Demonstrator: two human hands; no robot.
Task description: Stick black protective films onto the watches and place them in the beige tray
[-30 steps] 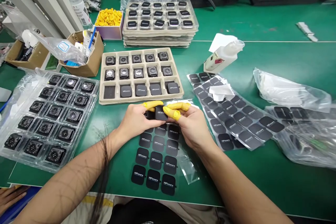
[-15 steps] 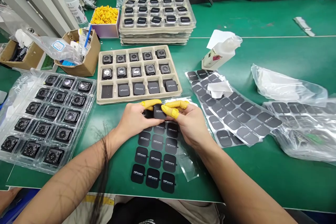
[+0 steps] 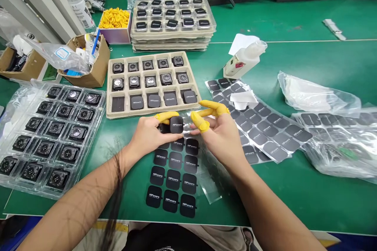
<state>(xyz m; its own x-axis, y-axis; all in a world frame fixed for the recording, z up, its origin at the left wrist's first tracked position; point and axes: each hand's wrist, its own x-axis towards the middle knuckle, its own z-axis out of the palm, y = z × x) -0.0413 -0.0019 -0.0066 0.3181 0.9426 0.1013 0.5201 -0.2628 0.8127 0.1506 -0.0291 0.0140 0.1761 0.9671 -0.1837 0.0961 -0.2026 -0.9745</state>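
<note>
On the desk (image 3: 294, 59), a HiFuture sticker sheet (image 3: 173, 179) lies near the front, the left hand (image 3: 149, 133) and its smartwatch (image 3: 176, 124) over the far end, a compartment tray (image 3: 118, 115) behind, stacked trays (image 3: 173, 37) farther back, a blister tray (image 3: 74, 113) left, and more sticker sheets (image 3: 259, 124) right, before a bottle (image 3: 243, 62).

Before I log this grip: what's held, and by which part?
Left hand: a black HiFuture square, by its top and bottom edges. Right hand: nothing visible.

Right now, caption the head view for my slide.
Left hand holding a black rounded-square watch marked HiFuture; right hand open beside it.
</note>
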